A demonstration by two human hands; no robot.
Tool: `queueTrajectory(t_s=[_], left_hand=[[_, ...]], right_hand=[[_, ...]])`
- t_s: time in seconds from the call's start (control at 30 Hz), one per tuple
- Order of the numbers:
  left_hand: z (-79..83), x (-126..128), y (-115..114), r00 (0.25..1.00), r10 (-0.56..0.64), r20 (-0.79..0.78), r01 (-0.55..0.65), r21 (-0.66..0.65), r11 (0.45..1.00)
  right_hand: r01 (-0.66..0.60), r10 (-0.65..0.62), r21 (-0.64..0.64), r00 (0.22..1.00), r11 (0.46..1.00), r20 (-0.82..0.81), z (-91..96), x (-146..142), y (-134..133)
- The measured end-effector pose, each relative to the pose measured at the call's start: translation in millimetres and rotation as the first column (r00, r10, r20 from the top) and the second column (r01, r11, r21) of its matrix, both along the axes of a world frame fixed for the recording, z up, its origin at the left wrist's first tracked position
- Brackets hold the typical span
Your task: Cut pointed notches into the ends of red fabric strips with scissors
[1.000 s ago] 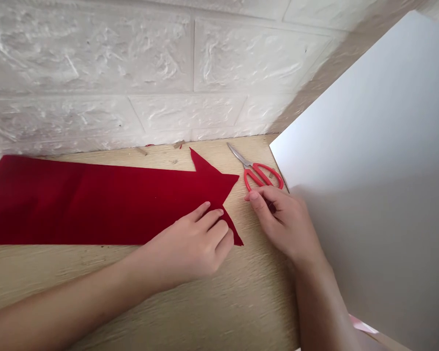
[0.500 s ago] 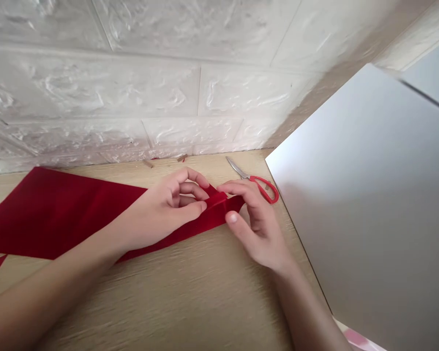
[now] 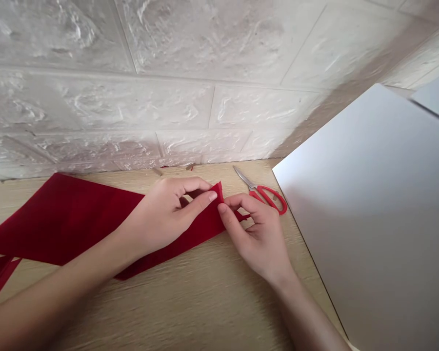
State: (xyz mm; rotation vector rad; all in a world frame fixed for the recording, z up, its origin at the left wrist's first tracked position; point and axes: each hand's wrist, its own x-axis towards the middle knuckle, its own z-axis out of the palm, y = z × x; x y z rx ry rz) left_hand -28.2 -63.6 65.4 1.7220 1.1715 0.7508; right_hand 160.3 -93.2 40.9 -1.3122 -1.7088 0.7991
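We log two bare forearms entering the view from below, the left forearm [image 3: 58, 297] angling in low from the lower left and the right forearm [image 3: 309, 317] rising from the lower right. The left hand [image 3: 161, 219] sits with its thumb [image 3: 197, 207] stretched forward and its fingers arched over in a pinch, wrist nearly straight. The right hand [image 3: 259, 243] pinches just beside it, thumb [image 3: 230, 226] and index finger [image 3: 243, 201] closed toward each other, remaining fingers curled under, the two thumbtips nearly meeting.

1 L hand [image 3: 161, 219], 1 R hand [image 3: 258, 241], 2 red fabric pcs [image 3: 69, 219], 1 pr scissors [image 3: 263, 195], 1 white board [image 3: 369, 219].
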Motion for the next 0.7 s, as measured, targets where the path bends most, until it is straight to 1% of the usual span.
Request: queueTrajectory(t_s=[0.1, 0.2, 0.3, 0.53, 0.7], left_hand=[[-4.1, 0.1, 2.5, 0.999, 0.028, 0.033, -0.026, -0.046, 0.999], [-6.7, -0.7, 3.6, 0.997, 0.023, 0.069, -0.016, -0.103, 0.995], [-7.4, -0.7, 4.2, 0.997, 0.021, 0.075, -0.011, -0.134, 0.991], [-4.1, 3.3, 2.6, 0.997, 0.032, 0.077, -0.023, -0.123, 0.992], [-6.1, 4.7, 1.4, 0.997, 0.037, 0.072, -0.029, -0.118, 0.993]], right_hand=[[0.004, -0.003, 0.034, 1.000, 0.999, -0.003, -2.1, -2.9, -0.2], [0.027, -0.027, 0.058, 1.000, 0.998, -0.002, -4.7, -4.1, -1.2], [0.030, -0.031, 0.064, 0.999, 0.997, 0.013, -6.5, -3.4, -2.6], [0.023, -0.025, 0.060, 0.999, 0.998, 0.038, -8.4, -1.6, -4.6], [0.027, -0.030, 0.075, 0.999, 0.997, 0.045, -11.4, -1.6, -5.6]])
